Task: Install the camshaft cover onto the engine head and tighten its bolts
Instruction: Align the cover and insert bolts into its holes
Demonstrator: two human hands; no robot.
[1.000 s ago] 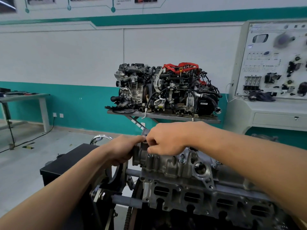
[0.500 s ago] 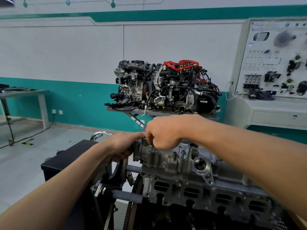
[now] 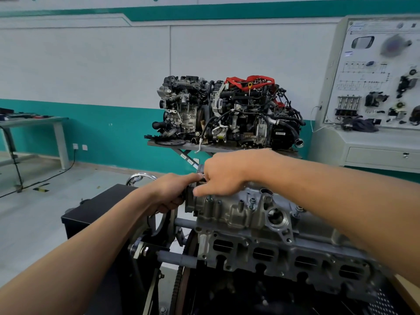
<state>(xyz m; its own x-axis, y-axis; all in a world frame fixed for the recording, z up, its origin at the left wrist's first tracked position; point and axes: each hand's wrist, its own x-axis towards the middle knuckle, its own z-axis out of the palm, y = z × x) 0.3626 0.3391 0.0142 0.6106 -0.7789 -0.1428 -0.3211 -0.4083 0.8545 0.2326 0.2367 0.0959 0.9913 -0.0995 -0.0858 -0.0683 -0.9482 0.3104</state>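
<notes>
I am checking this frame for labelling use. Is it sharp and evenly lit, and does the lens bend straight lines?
Head view: soft, even light, no strong glare; the left hand, the right hand and the engine head look sharp; the teal wall stripe bows and the training panel leans, a wide-angle effect; one round patch on that panel is blurred.

Training panel (image 3: 372,71): print and diagrams too blurred to read.
Lift stand stickers (image 3: 189,160): lettering too small to read.
Background engine label (image 3: 281,133): illegible.
</notes>
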